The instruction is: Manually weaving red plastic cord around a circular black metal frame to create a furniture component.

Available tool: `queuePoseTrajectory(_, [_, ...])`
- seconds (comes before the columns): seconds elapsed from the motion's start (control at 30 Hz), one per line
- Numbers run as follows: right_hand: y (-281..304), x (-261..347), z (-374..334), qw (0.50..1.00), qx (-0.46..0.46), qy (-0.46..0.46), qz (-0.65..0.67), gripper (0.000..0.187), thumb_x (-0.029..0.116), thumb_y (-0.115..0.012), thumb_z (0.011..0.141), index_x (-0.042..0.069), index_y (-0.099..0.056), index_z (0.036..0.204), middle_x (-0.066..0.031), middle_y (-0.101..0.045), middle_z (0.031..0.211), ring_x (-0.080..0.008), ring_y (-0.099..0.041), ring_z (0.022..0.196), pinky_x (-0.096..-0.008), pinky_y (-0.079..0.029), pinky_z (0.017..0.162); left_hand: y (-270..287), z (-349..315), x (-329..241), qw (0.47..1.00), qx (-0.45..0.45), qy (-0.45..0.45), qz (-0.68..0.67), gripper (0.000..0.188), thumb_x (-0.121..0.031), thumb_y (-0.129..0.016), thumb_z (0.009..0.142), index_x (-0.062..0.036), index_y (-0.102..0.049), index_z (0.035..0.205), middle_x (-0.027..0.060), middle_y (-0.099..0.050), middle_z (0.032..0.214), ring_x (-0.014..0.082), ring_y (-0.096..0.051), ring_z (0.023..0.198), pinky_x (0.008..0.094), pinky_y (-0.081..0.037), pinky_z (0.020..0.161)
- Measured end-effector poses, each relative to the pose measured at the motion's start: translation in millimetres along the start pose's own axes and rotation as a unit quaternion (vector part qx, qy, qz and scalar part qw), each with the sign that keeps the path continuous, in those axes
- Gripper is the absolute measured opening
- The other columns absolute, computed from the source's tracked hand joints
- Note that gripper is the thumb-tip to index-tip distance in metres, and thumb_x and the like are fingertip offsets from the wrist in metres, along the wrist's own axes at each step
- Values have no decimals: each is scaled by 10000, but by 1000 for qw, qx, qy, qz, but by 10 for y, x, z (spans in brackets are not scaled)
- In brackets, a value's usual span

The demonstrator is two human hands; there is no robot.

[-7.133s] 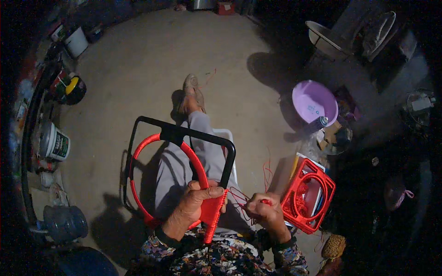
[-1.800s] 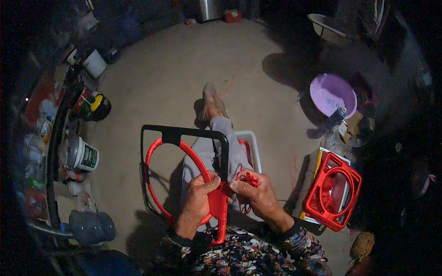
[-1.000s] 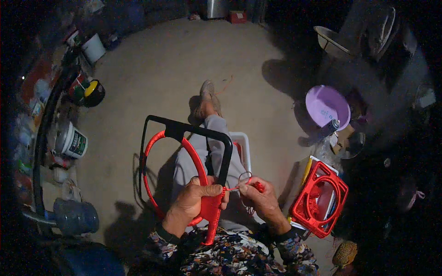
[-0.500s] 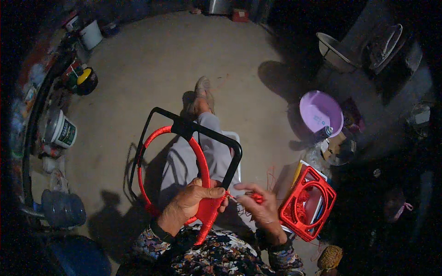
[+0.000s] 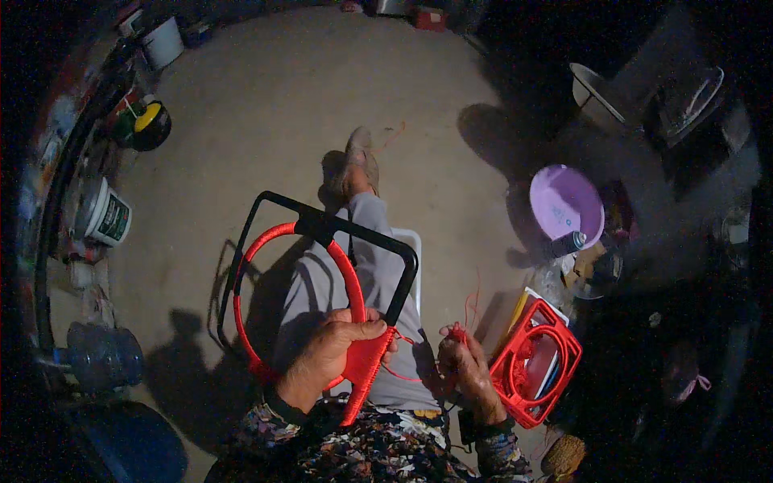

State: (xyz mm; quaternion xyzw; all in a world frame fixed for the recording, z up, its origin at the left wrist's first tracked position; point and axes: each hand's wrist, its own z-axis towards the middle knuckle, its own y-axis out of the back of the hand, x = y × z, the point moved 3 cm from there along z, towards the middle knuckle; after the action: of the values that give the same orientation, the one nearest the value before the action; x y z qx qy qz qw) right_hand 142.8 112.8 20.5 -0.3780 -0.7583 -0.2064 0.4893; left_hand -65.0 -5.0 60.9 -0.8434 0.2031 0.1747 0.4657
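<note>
Over my lap lies a black rectangular frame [image 5: 366, 232] with a round ring [image 5: 345, 266] inside it. Red cord wraps the ring and the lower part of one side. My left hand [image 5: 334, 350] is closed round the frame's red-wrapped corner, thumb on top. To the right of it, my right hand [image 5: 469, 370] is closed with a small bunch of red cord [image 5: 456, 332] at its fingertips. A loose red strand [image 5: 403, 376] curves between the frame and that hand. A second frame, fully red [image 5: 561, 320], rests tilted on a box beside my right hand.
At right are a purple basin [image 5: 555, 187], a spray can [image 5: 570, 241] and a woven yellowish thing [image 5: 565, 457]. Along the left stand a white bucket [image 5: 109, 216], a clear water jug [image 5: 105, 358] and a black-and-yellow pot [image 5: 153, 127]. A white tubular leg [image 5: 415, 240] shows behind my knee.
My right hand has moved away from the frame, down and slightly right, and a strand of red cord now shows between them. My left hand keeps its hold on the frame.
</note>
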Motion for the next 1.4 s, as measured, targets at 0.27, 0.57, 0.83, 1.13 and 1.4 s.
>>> queuePoseTrajectory(0.27, [-180, 537, 48, 992, 65, 50, -95, 319, 279, -502, 947, 31, -499, 1146, -16, -565, 788, -87, -528, 644, -203, -403, 527, 96, -33, 1, 997, -39, -52, 31, 112, -109, -622, 837, -49, -538, 883, 178, -659, 835, 265, -662, 685, 374, -555, 615])
queuePoseTrajectory(0.57, [-349, 659, 110, 997, 23, 74, -8, 320, 169, -577, 910, 53, -532, 1204, -73, -609, 811, -114, -553, 614, -216, -441, 566, 3, -75, -64, 998, -32, -51, 21, 130, -104, -606, 851, 7, -575, 912, 172, -658, 835, 254, -663, 714, 349, -545, 670])
queuePoseTrajectory(0.83, [-819, 1322, 115, 882, 104, 347, -301, 246, 13, -556, 848, 11, -569, 1093, -173, -639, 895, -267, -646, 793, -314, -502, 735, 41, 28, 53, 989, -38, -121, 71, 107, -57, -574, 854, 26, -568, 921, 150, -651, 845, 243, -661, 724, 351, -545, 667])
queuePoseTrajectory(1.13, [-664, 1208, 236, 984, 41, 173, -11, 180, 182, -637, 887, 28, -614, 977, -9, -605, 755, -60, -530, 641, -211, -417, 545, -21, -90, 41, 991, -3, -116, 62, 117, -92, -610, 844, -22, -559, 924, 115, -629, 765, 250, -647, 664, 356, -543, 609])
queuePoseTrajectory(1.4, [-667, 1277, 147, 952, -42, 273, -128, 148, 166, -629, 889, 22, -608, 921, -22, -607, 706, -71, -529, 610, -224, -423, 529, -90, -133, -1, 990, -17, -116, 76, 167, -99, -602, 868, 40, -547, 943, 177, -638, 817, 247, -648, 669, 352, -546, 631])
